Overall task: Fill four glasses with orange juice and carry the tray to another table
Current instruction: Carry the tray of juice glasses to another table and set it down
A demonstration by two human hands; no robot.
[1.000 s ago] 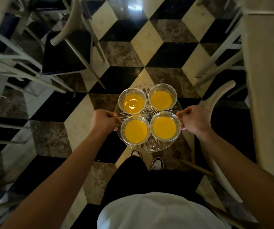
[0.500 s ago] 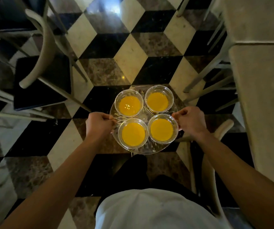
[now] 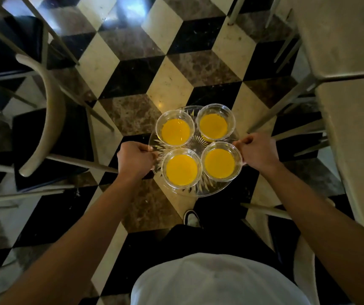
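Left hand (image 3: 135, 160) and right hand (image 3: 258, 151) each clamp an opposite edge of a clear cut-glass tray (image 3: 196, 190), held level over the chequered floor (image 3: 168, 89) between chairs. Four glasses (image 3: 181, 170) of orange juice stand in a tight square on it. A pale tabletop (image 3: 350, 102) lies to the person's right, nearer the right hand, a likely place to set the tray.

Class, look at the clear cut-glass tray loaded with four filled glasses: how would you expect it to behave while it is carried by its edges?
The tray looks rigid, so it probably will not sag. Loaded with four glasses of orange juice, it is likely heavy and unforgiving of tilt. Its smooth edge may be slippery, and the left hand and right hand grip opposite sides.
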